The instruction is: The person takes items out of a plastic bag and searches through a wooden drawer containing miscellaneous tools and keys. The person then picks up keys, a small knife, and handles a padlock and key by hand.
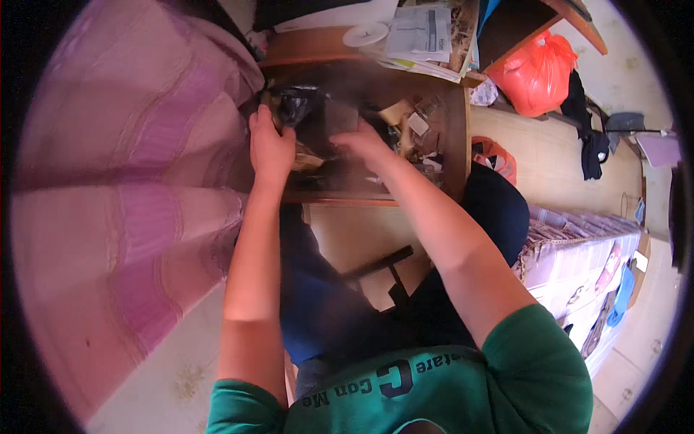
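An open wooden drawer (374,202) lies before me, holding mixed small items. At its left side my left hand (271,142) reaches in, thumb and fingers around the edge of a dim item beside a black plastic bag (297,106); what it grips is hard to make out. My right hand (362,142) is over the drawer's middle, its fingers at a flat greyish rectangular object (341,116), which it appears to hold. To its right lie a small white box-like piece (418,124), a tan piece (396,112) and clear plastic bits. The drawer's inside looks hazy.
Papers (418,33) and a white disc (365,34) rest on the desktop behind the drawer. A pink curtain (152,135) hangs along the left. A red plastic bag (537,76) is at the upper right, above a second red bag (501,157). A bed with a checked cover (574,260) stands right.
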`<state>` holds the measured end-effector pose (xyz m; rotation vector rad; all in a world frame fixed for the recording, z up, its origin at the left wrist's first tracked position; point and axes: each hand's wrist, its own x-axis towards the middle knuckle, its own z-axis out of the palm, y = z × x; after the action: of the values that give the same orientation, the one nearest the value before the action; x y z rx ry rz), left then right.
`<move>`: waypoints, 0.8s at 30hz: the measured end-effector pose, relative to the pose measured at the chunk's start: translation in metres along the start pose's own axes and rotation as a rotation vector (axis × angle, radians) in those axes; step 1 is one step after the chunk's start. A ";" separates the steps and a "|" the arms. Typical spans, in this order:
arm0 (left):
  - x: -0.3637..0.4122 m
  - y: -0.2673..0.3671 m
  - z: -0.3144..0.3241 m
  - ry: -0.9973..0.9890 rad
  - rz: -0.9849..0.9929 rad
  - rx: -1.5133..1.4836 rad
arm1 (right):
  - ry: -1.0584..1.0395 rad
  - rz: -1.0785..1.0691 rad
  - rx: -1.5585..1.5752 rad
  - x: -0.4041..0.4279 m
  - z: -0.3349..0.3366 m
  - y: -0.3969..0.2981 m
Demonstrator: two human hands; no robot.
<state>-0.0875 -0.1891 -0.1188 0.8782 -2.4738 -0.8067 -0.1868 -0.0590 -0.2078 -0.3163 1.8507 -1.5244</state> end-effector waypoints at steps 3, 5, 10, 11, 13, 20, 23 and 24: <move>0.005 -0.031 0.027 -0.168 0.031 0.135 | -0.054 0.201 0.595 0.026 0.019 0.038; 0.017 -0.021 0.050 -0.278 0.085 0.103 | 0.146 0.355 0.502 0.051 0.001 0.082; 0.012 -0.032 0.041 -0.447 -0.081 0.075 | 0.190 0.405 0.648 0.040 0.042 0.052; 0.011 -0.035 0.041 -0.460 -0.079 0.069 | 0.156 0.406 0.739 0.035 0.048 0.036; 0.017 -0.045 0.044 -0.303 0.019 0.100 | 0.074 0.200 0.888 0.029 0.052 0.019; 0.013 -0.067 0.030 -0.552 -0.042 0.158 | -0.091 0.059 0.618 -0.006 -0.028 0.028; 0.017 -0.066 0.039 -0.589 0.020 0.144 | 0.258 0.126 -0.150 0.005 -0.120 0.075; 0.016 -0.073 0.041 -0.591 0.015 0.148 | 0.266 0.147 -0.337 0.004 -0.144 0.085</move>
<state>-0.0884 -0.2307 -0.1935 0.7442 -3.0788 -1.0019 -0.2625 0.0710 -0.2807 -0.1305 2.2912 -1.1984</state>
